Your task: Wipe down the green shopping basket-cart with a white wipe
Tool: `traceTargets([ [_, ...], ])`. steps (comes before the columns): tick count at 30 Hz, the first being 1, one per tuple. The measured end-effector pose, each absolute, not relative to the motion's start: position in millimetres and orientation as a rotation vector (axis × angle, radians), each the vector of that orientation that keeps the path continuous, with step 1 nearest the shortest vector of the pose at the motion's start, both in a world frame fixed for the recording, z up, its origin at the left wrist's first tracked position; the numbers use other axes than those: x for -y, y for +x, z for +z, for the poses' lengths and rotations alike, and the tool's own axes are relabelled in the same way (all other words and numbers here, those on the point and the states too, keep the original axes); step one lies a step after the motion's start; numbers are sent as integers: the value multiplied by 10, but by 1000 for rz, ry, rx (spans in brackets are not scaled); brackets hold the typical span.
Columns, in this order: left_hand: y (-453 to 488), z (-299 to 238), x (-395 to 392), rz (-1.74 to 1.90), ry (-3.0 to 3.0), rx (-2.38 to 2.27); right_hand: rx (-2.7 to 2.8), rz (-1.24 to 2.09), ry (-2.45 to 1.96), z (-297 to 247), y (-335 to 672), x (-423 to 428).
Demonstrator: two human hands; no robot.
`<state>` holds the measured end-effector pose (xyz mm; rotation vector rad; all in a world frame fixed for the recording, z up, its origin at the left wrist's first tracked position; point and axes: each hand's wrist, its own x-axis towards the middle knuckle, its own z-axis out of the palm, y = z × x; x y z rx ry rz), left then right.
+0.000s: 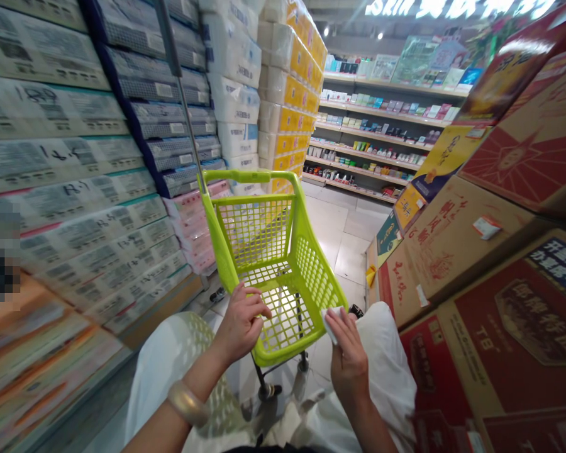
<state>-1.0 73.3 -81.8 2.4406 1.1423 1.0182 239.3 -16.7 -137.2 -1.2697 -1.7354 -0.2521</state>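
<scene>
A lime-green plastic shopping cart with grid walls stands right in front of my knees, and no goods show inside it. My left hand is curled over the cart's near left rim, fingers bent inward. On the near right rim, my right hand presses a folded white tissue under its fingers. Most of the tissue is covered by the fingers; whether it is paper or cloth cannot be told. The cart's wheels are partly visible below.
Packs of paper goods rise in stacks at the left, with yellow packs beyond. Cardboard boxes are piled close on the right. Shelves of small products line the back. A metal pole stands by the cart's far left corner.
</scene>
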Motion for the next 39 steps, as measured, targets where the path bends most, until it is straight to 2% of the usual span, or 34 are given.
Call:
traceTargets([
  [5,-21,-798,-724,1030,2451,-1135,2016,-144,-1059,-1280,1873,313],
  [14,2,-819,-733,1045,2442,-1128,1641,-250,-1324,-1388,2484,95],
  [20,16,-821,-736,1062,2442,-1109,2037,-174,-1044,-1282,1854,276],
  [29,42,-837,-725,1048,2430,-1148,1752,-207,-1206,-1319,2186,153],
  [35,43,-838,-723,1061,2424,-1146,2081,-143,-977,-1240,1723,288],
  [39,27,-846,-709,1033,2437,-1155,1946,-165,-1106,-1251,2071,174],
])
